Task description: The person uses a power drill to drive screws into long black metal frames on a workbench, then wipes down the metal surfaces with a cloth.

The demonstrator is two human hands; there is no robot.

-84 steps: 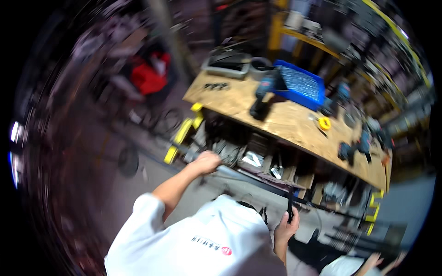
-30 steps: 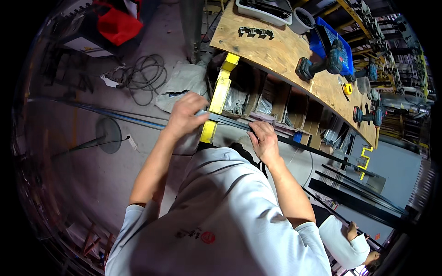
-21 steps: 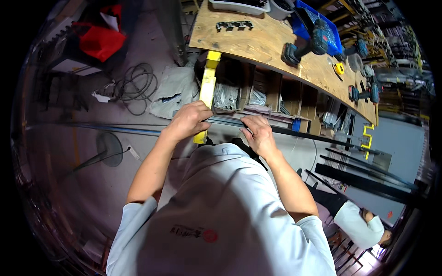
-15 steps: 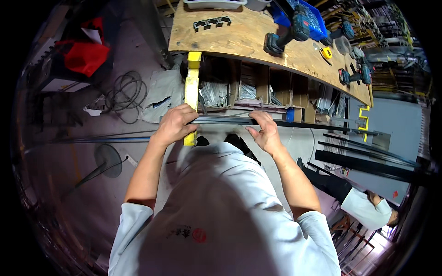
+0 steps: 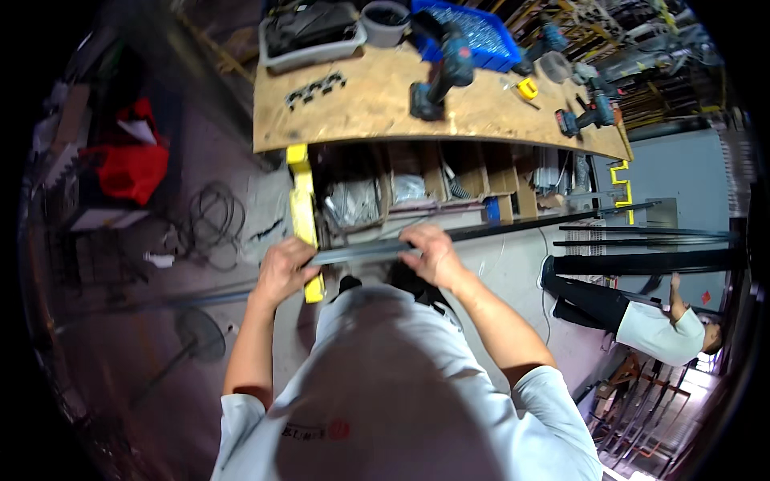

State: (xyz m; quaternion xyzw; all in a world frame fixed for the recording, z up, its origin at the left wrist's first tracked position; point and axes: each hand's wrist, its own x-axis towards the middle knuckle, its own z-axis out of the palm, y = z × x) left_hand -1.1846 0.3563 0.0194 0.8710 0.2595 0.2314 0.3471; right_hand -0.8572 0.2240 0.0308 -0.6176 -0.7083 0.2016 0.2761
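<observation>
Long metal profile (image 5: 361,253) spans the space in front of the body, grey between the hands and black beyond them. The work calls for a steady two-handed hold: keep both wrists level, let the pads steer rather than squeeze, and stop the piece from rolling. Because so much length reaches out past the right side, that far part would probably swing or dip if either hand twisted, so any shift is best made slowly and with both hands together. Fingertips should also stay out of the line where the metal meets the yellow bracket (image 5: 303,216), since that seems a likely spot to get nipped.

As for the grip, the left hand (image 5: 286,268) pinches the profile near its left end, fingers along the far edge and thumb on the near one, just outside the bracket. The right hand (image 5: 433,255) pinches it farther along, fingers over the far edge, thumb beneath. Between them the profile crosses the bracket; whether it bears on it is hard to tell through the blur. Past the right hand it runs below the front edge of the wooden bench (image 5: 369,104), toward a second yellow bracket (image 5: 628,192).
</observation>
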